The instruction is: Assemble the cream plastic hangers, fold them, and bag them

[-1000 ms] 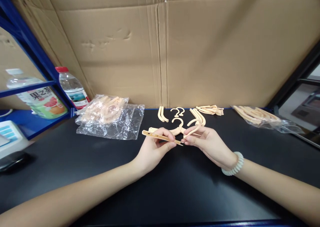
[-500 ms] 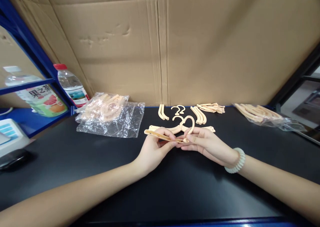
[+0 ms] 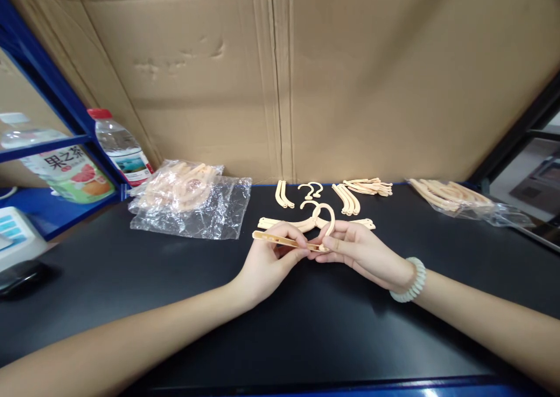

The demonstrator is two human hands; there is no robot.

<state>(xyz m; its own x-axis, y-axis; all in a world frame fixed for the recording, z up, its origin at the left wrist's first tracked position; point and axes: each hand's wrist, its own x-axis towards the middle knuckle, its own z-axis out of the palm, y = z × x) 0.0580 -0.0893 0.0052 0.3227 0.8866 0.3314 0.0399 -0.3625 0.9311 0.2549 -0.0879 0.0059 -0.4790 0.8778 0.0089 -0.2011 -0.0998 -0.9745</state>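
Head view: my left hand [image 3: 266, 263] pinches the straight bar [image 3: 284, 242], my right hand [image 3: 359, 251] pinches the hook piece [image 3: 326, 219]; I'm mating them, which next needs square seating.

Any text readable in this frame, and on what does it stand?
"果之茶": on the label of the drink bottle lying on the blue shelf.
Water bottle label: print too small to read.
White device at left: markings blurred.
Nothing legible on the plastic bar both hands hold.
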